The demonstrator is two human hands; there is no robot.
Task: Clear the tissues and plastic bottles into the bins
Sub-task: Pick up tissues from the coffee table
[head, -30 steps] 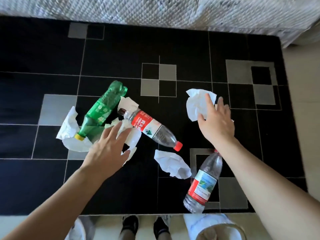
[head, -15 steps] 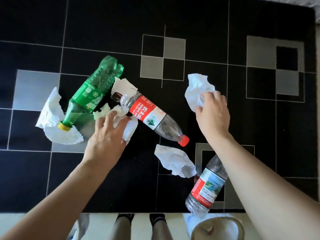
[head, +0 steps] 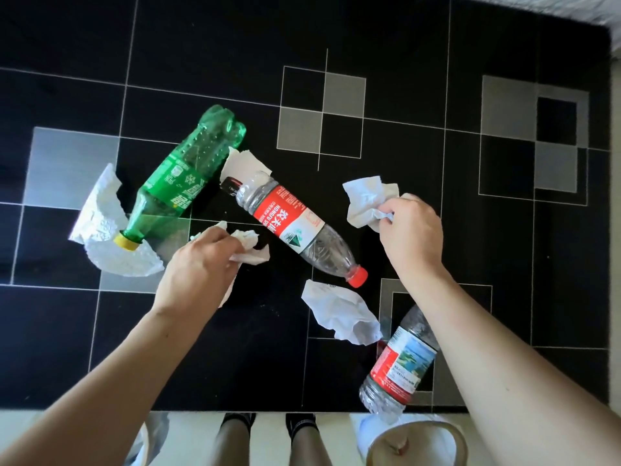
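Note:
My left hand (head: 198, 270) is closed around a crumpled white tissue (head: 250, 250) just left of a clear bottle with a red label and red cap (head: 295, 230). My right hand (head: 411, 237) grips another white tissue (head: 364, 203) to that bottle's right. A green bottle with a yellow cap (head: 183, 179) lies at the left, its neck resting on a large tissue (head: 107, 237). A small tissue (head: 243, 164) sits between the green and clear bottles. A loose tissue (head: 339, 312) lies near the front. A second clear bottle (head: 401, 363) lies partly under my right forearm.
Everything lies on a black table (head: 437, 62) with grey squares. Below the front edge stand a bin with a white liner (head: 416, 442) at the right and a bag-lined bin (head: 151, 438) at the left. My feet (head: 268, 423) are between them.
Both hands have shut on their tissues: the left gathered the one beside the red-label bottle, the right curled around the far one. The view has tilted downward.

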